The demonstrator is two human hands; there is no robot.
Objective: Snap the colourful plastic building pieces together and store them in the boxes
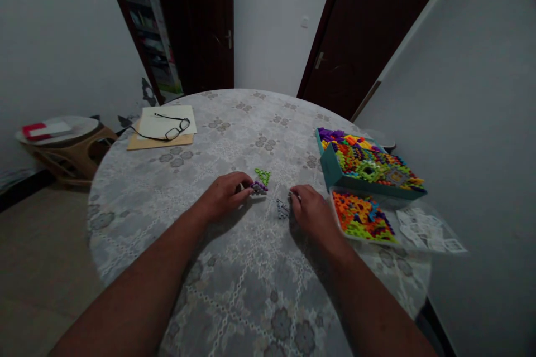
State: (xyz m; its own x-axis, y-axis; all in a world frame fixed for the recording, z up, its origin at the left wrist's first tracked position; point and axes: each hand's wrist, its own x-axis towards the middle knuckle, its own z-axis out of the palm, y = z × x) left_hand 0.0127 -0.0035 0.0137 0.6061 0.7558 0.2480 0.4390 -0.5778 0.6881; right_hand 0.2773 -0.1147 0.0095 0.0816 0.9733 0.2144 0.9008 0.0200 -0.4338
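Note:
My left hand (228, 194) is closed, thumb and fingers pinched on a small piece of purple and grey plastic building pieces (258, 187) just above the table. Right behind that piece lies a green triangular lattice piece (263, 176). A grey lattice piece (282, 209) rests on the cloth between my two hands, nearer the right. Beside it my right hand (312, 209) is closed, its thumb and fingertips together at the left. A small grey bit seems to show at those fingertips, but it is too small to name.
A teal box (333, 170) heaped with colourful building pieces stands at the right. In front of it is a clear plastic tray (364, 241) with orange and green pieces and white ones. Eyeglasses (172, 133) lie on papers (146, 120) at the left of the round table (234, 150).

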